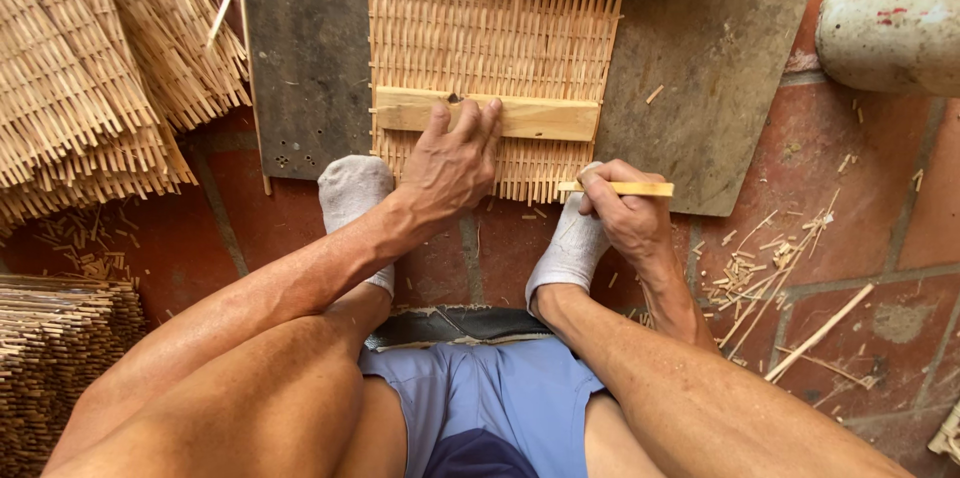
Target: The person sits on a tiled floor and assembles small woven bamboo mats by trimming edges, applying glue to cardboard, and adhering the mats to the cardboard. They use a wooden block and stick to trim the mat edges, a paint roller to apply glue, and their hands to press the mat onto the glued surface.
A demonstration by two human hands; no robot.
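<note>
The left hand (452, 160) lies flat, fingers spread, pressing a pale flat wooden bar (520, 116) across a small woven mat of thin bamboo strips (490, 33); its palm hides part of the mat's lower edge. The mat rests on a dark worn board (700, 48) on the red tiled floor (850, 188). The right hand (625, 213) is closed around a thin yellow bamboo stick (630, 189) just beside the mat's lower right corner; the stick's held end is hidden in the fist. Stacked woven mats (90, 68) are cut off at left.
</note>
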